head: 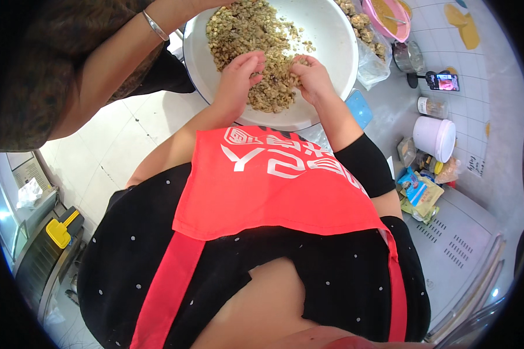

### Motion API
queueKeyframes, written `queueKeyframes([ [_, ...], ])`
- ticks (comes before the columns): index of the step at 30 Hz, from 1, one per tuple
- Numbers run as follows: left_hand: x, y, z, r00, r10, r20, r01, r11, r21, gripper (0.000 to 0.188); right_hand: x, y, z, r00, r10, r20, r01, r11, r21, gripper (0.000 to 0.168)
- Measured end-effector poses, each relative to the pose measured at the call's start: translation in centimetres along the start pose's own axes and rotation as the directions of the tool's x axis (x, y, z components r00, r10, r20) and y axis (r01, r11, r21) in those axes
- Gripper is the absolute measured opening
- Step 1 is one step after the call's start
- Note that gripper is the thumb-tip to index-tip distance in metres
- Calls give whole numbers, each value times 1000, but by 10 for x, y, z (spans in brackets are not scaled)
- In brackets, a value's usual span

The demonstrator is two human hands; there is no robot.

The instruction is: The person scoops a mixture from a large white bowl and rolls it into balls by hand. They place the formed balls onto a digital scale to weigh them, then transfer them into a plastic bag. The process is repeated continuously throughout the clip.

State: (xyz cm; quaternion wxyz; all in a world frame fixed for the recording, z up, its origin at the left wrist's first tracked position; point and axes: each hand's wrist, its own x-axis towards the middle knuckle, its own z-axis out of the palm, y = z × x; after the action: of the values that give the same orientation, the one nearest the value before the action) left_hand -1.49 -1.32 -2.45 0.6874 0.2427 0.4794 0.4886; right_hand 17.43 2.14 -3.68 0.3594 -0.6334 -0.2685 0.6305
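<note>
A large white basin (332, 26) with a dark rim stands before me and holds a heap of chopped nut-and-seed mixture (253, 30). Over its near part, my right hand (315, 80) has its fingers curled around a small clump of this mixture. My left hand (240, 78) hovers at the heap's left edge, loosely cupped with thumb and fingers apart; nothing shows in it. Beyond the basin's right rim, rough clumps (367, 32) of similar mixture sit in a clear plastic bag (372, 70).
Another person's forearm (113, 65) with a silver bangle reaches over the basin from the left. Along the right wall stand a pink basin (405, 32) with a spoon, a phone (444, 82) on a stand, a lidded white bucket (432, 137) and food packets (421, 189). A blue item (359, 109) lies beside the basin.
</note>
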Motion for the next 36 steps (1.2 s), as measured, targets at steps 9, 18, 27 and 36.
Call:
queueKeyframes([
  [9, 28, -6, 56, 899, -292, 325, 435, 673, -598, 40, -55, -23, 32, 880, -458, 128, 471, 800, -372, 50],
  [18, 33, -4, 47, 868, -358, 345, 497, 634, -592, 26, -80, -24, 13, 533, -737, 415, 584, -34, -811, 40],
  [27, 35, -6, 42, 835, -438, 332, 550, 645, -531, 31, -69, -9, 18, 296, -795, 529, 587, -286, -757, 16],
  [36, 31, 12, 44, 856, -449, 255, 516, 757, -400, 47, -77, -11, 21, 372, -862, 345, 696, 13, -718, 20],
])
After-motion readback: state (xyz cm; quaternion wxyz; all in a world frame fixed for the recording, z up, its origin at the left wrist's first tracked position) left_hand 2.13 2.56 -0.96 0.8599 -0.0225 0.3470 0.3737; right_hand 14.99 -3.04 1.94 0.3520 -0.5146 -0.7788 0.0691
